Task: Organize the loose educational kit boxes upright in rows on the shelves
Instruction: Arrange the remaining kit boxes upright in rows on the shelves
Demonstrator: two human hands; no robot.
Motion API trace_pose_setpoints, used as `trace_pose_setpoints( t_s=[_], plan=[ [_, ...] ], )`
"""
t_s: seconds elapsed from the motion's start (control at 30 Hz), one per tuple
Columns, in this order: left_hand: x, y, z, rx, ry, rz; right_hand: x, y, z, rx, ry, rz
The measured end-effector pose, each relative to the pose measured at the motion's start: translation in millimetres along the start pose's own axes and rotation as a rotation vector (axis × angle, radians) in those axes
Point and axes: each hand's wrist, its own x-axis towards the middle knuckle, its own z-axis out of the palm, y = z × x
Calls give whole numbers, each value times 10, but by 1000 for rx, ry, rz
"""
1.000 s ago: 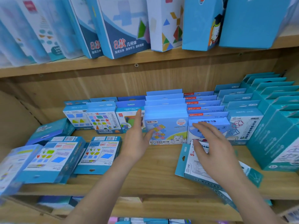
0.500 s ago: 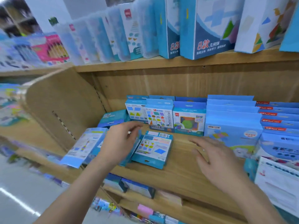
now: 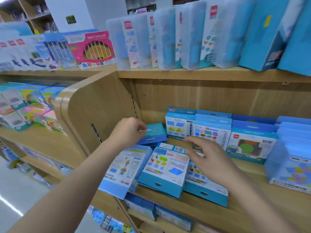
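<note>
Several blue kit boxes lie flat at the left end of the middle shelf [image 3: 210, 211]. A small teal box [image 3: 154, 132] leans in the back left corner; my left hand [image 3: 128, 132] pinches its near edge. In front lie a tall light-blue box [image 3: 125, 167], a shapes box [image 3: 165, 167] and another flat box [image 3: 202, 184] partly under my right hand [image 3: 207, 157]. That hand hovers over them with fingers spread, holding nothing. Upright boxes [image 3: 210, 132] stand in rows behind and to the right.
A wooden side panel [image 3: 94, 111] closes the shelf on the left. Tall translucent cases [image 3: 165, 39] and blue cartons stand on the upper shelf. More boxes sit on the lower shelf [image 3: 158, 214] and on the neighbouring unit at left. The tall light-blue box overhangs the shelf's front edge.
My view swung left. The left hand moved from the flat boxes back to the teal corner box and took hold of it. The right hand moved left over the flat boxes.
</note>
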Motion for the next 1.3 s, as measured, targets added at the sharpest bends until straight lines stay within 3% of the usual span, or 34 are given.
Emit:
trace_pose_setpoints(
  t_s=[0.2,0.37,0.5,0.67,0.73,0.8,0.93,1.3],
  plan=[
    [410,-73,314,200,-372,173,296,-222,328,-118,-81,-8],
    [492,-142,379,389,-299,383,340,-225,447,-138,-91,15],
    [556,-194,211,453,-14,289,408,-176,446,-118,-50,61],
    [590,-293,-19,11,407,113,564,-246,383,10,59,66],
    [567,-299,-117,-235,465,128,627,-280,321,80,107,52],
    [532,-280,-186,-457,436,138,690,-326,241,174,127,23],
    [457,-224,-262,-664,318,124,746,-422,123,190,157,-32],
    [310,78,-359,-930,101,219,547,-349,93,374,284,36]
  ],
)
